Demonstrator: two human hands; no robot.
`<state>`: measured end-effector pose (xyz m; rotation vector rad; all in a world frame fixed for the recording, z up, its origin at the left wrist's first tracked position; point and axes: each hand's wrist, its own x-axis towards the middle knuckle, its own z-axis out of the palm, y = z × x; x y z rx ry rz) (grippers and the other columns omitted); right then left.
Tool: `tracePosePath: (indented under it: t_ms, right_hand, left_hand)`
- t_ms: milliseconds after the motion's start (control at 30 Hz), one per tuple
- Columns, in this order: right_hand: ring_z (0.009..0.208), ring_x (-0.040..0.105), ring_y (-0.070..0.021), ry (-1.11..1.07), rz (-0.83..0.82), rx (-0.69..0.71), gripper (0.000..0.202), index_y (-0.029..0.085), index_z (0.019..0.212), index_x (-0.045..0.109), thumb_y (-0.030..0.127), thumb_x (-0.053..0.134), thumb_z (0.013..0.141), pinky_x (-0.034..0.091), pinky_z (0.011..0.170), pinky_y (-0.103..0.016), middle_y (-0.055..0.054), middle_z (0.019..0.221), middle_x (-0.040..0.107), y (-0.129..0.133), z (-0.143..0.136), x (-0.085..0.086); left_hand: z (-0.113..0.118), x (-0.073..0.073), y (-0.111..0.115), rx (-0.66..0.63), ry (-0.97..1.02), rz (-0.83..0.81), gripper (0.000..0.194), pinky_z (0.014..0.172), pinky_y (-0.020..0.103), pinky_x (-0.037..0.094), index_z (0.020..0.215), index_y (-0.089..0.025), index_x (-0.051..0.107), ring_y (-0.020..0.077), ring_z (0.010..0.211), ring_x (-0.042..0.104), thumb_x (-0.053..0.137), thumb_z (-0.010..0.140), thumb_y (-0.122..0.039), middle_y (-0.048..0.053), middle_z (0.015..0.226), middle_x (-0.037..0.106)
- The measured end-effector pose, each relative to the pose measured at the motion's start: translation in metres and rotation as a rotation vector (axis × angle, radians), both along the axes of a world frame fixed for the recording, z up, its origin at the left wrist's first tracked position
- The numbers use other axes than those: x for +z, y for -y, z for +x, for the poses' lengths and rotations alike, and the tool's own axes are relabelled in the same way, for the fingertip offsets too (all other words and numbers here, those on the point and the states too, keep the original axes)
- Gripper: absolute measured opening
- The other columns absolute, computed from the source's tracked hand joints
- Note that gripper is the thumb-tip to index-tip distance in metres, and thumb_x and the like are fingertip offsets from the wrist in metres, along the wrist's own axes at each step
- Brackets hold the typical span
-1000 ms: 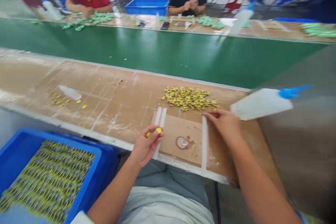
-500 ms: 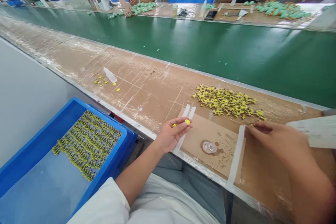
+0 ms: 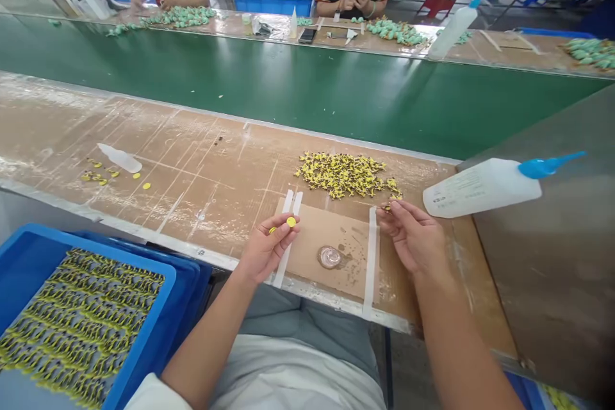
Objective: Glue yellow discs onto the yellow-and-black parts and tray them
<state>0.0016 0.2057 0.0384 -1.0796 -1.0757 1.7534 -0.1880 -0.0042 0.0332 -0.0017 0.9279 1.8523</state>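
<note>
Between the thumb and finger of my left hand is a small round yellow disc. A second yellow piece shows behind the thumb. My right hand pinches a small dark-and-yellow piece, mostly covered by the fingertips. Just beyond that hand lies a pile of small yellow-and-dark pieces. A cardboard sheet, taped at both sides, lies between my hands. On it sits a small round clear blob or dish of wet-looking material.
A white bottle with a blue nozzle lies at the right by a metal panel. Left are a small white bottle and loose yellow discs. A blue crate holds rows of pieces. Two people sit beyond the green belt.
The view has swung to the right, bringing the blue-nozzled bottle into full view. My right hand has drawn away from the pile's edge with a small piece. My left hand keeps its disc.
</note>
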Motion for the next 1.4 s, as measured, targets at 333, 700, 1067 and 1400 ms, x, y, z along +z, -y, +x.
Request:
tracePosePath:
  t_ms: [333,700,1067,1400]
  right_hand:
    - [0.072,0.069,-0.015,0.189,0.616,0.0,0.014,0.024,0.084,0.077,0.02,0.08,0.071,0.058,0.066,-0.027,-0.003,0.083,0.076,0.067,-0.003,-0.011]
    - [0.072,0.072,-0.0199,0.213,0.921,0.147,0.025,0.027,0.095,0.076,0.013,0.076,0.074,0.059,0.068,-0.036,-0.003,0.084,0.076,0.088,0.003,-0.026]
    - [0.066,0.068,-0.0183,0.194,0.922,0.194,0.027,0.026,0.094,0.075,0.009,0.073,0.074,0.056,0.062,-0.035,-0.003,0.08,0.074,0.087,0.0,-0.026]
    - [0.065,0.068,-0.0179,0.21,0.935,0.203,0.024,0.027,0.093,0.075,0.013,0.073,0.074,0.056,0.064,-0.034,-0.003,0.079,0.075,0.087,0.0,-0.026]
  left_hand:
    - [0.001,-0.007,0.0,0.008,-0.055,0.002,0.024,0.078,0.012,0.056,0.094,-0.015,0.075,0.0096,0.082,0.072,0.079,0.07,-0.011,0.005,0.097,0.077]
    - [0.001,-0.009,0.0,0.037,-0.085,-0.012,0.024,0.08,0.011,0.056,0.096,-0.016,0.076,0.0103,0.084,0.073,0.079,0.072,-0.016,0.006,0.101,0.076]
    - [0.001,-0.009,0.002,0.015,-0.076,0.003,0.02,0.08,0.012,0.056,0.097,-0.017,0.076,0.0095,0.083,0.072,0.074,0.077,-0.014,0.004,0.098,0.076]
    - [0.001,-0.007,0.002,0.022,-0.1,-0.051,0.021,0.077,0.012,0.056,0.095,-0.016,0.076,0.0112,0.083,0.073,0.077,0.074,-0.016,0.006,0.1,0.076]
